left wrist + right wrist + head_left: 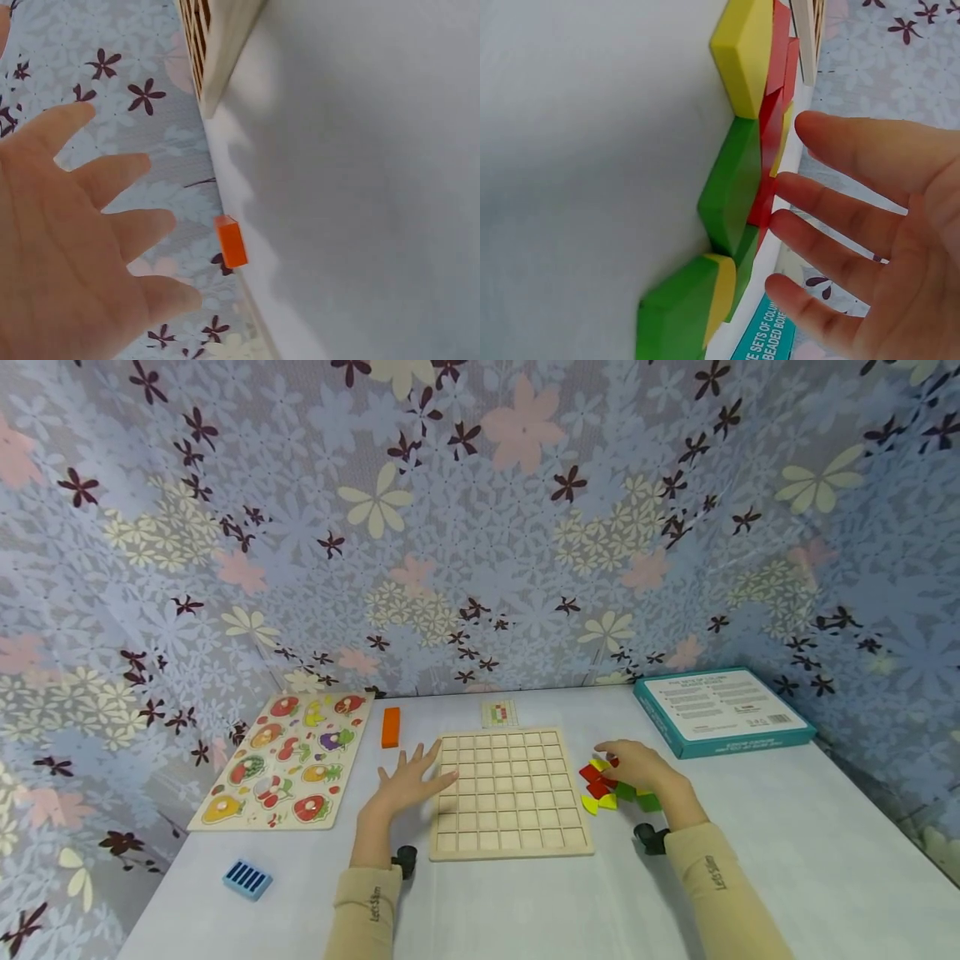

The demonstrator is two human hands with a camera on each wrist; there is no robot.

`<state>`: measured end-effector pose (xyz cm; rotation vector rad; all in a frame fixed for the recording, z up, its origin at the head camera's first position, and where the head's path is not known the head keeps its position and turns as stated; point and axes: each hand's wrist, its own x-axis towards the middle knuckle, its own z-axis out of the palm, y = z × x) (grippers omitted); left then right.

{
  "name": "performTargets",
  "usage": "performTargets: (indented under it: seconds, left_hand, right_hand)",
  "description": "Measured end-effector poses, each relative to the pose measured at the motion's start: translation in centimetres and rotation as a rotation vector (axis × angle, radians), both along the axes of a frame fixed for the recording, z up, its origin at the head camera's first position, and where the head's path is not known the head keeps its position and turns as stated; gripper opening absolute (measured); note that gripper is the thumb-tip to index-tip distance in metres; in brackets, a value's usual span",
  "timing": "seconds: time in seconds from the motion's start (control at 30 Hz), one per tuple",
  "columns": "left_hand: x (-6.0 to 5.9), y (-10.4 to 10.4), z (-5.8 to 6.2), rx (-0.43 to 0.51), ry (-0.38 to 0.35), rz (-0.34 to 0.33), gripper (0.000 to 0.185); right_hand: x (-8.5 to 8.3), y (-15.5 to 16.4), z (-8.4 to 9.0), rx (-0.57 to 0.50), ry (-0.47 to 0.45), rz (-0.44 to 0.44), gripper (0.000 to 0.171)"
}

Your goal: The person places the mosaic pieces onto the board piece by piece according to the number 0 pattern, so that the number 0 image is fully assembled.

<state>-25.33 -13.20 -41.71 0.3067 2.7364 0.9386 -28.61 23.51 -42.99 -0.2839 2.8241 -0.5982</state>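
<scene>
your l hand (405, 783) is spread wide & empty, thumb over the l edge of the grid board (510, 793); can't tell if it touches. your r hand (643, 770) is relaxed, fingers apart & a bit bent, tips right by the blocks (597, 788); contact unclear. board: pale, wood-look, squarish, thin raised strips making small sq cells. it's mid worktop (517, 910), which is smooth & white. blocks sit just r of it in a loose, overlapping heap: smooth, flat-faced, crisp edges, red, yellow & green; yr r wrist view shows a green one (733, 184) approx diamond-shaped, a yellow one (744, 56) w/ angled sides. orange bar (391, 727), rectangular, lies beyond yr l hand; small gridded card (498, 713) behind the board; teal cardboard-look box (726, 706) far r.
</scene>
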Motion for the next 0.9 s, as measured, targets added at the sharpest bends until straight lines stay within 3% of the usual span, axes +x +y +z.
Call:
performTargets:
  seconds: [0.43,0.7,0.9]
  left_hand:
    - [0.0,-1.3,-1.7,0.023,-0.149,-0.009,0.069]
    - [0.1,-1.6,-1.8,-0.035,-0.159,-0.062,0.074]
    - [0.2,-1.6,-1.9,-0.064,-0.169,-0.06,0.075]
  right_hand:
    - [-0.7,-0.5,-0.3,0.022,0.014,-0.007,0.03]
    - [-1.0,-0.8,-0.3,0.017,-0.007,-0.023,0.024]
    - [-1.3,-1.0,-0.8,0.003,-0.016,-0.046,0.02]
